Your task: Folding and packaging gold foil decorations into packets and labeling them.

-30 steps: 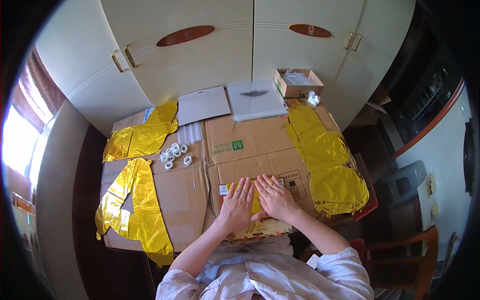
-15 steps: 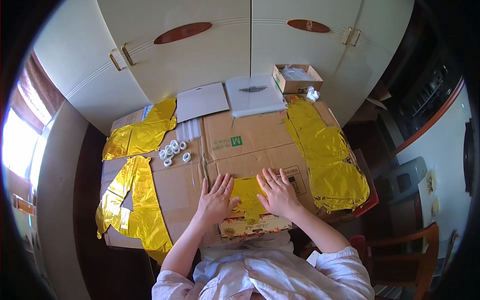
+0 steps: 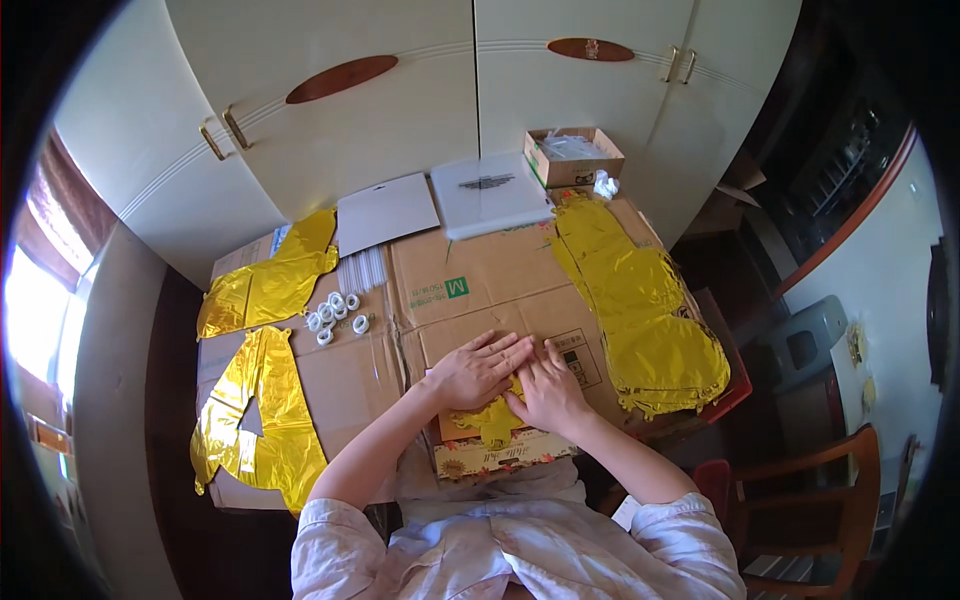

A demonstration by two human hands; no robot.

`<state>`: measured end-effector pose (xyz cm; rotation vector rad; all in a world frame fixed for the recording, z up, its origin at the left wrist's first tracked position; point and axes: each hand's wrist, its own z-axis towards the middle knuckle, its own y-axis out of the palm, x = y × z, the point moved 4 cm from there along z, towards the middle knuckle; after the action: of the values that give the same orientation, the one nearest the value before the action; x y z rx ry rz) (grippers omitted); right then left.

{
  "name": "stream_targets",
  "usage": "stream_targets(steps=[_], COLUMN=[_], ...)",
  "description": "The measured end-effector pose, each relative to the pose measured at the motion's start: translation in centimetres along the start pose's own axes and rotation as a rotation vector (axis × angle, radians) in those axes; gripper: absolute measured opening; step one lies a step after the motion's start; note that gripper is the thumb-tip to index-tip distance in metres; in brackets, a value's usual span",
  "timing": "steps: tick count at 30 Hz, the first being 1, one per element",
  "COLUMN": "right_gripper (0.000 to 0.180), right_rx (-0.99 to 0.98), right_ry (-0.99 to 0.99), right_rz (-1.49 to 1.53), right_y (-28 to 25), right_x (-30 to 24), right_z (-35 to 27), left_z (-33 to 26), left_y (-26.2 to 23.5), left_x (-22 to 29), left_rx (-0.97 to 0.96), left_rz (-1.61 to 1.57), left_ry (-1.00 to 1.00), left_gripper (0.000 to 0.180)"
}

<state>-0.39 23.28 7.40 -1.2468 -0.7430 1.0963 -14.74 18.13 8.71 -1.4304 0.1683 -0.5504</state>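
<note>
A folded piece of gold foil point(image 3: 497, 424), like a flat balloon, lies in front of me on a flat floral-printed package point(image 3: 490, 460). Over its far part my left hand point(image 3: 478, 372) rests flat, fingers stretched to the right. My right hand point(image 3: 552, 392) presses flat on the foil's right side, fingers pointing away from me. The fingertips of both hands meet, and they hide much of the foil. Neither hand grips anything.
Flattened cardboard point(image 3: 500, 290) covers the table. Left lie an A-shaped gold foil balloon point(image 3: 280, 400), another foil balloon point(image 3: 262, 285), white ribbon rolls point(image 3: 325, 318) and pale sticks point(image 3: 362, 268). Stacked gold foil point(image 3: 645, 330) lies right. Behind are a white card point(image 3: 388, 213), clear bags point(image 3: 490, 205) and a box point(image 3: 602, 171).
My left hand has moved right across the foil, its fingers turning rightward to meet my right hand. The right hand has shifted slightly inward. The whole view has shifted a little.
</note>
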Motion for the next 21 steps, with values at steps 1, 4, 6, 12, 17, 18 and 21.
stream_targets(steps=[1,4,6,12,17,18,21], right_gripper=[0.078,0.086,0.093,0.086,0.062,0.058,0.049], right_rx=[0.038,0.053,0.011,-0.163,-0.027,-0.005,-0.010], right_ry=[0.032,0.083,0.117,-0.208,-0.246,-0.270,-0.308], right_rz=[-0.006,-0.052,-0.089,0.083,-0.075,-0.089,-0.012], right_y=[-0.2,-1.8,-2.9,-5.0,-3.8,-4.0,-5.1], right_x=[0.2,0.9,1.0,-3.3,-2.8,-2.8,-2.7], right_z=[-0.2,-1.2,-3.1,-9.7,-10.6,-10.5,-9.8], left_z=[0.0,0.2,0.2,0.1,0.4,0.3,0.3], left_y=[0.2,0.0,0.0,0.0,-0.5,-0.3,0.1], left_x=[-0.1,0.4,0.4,0.5,1.0,0.8,0.3], left_rx=[0.016,-0.086,-0.100,-0.121,-0.141,-0.139,-0.144], left_rz=[-0.023,0.071,0.072,0.088,0.104,0.113,0.129], left_ry=[-0.009,-0.018,-0.007,-0.013,0.008,0.009,0.023], left_gripper=[0.060,0.060,0.061,0.063,0.057,0.055,0.053])
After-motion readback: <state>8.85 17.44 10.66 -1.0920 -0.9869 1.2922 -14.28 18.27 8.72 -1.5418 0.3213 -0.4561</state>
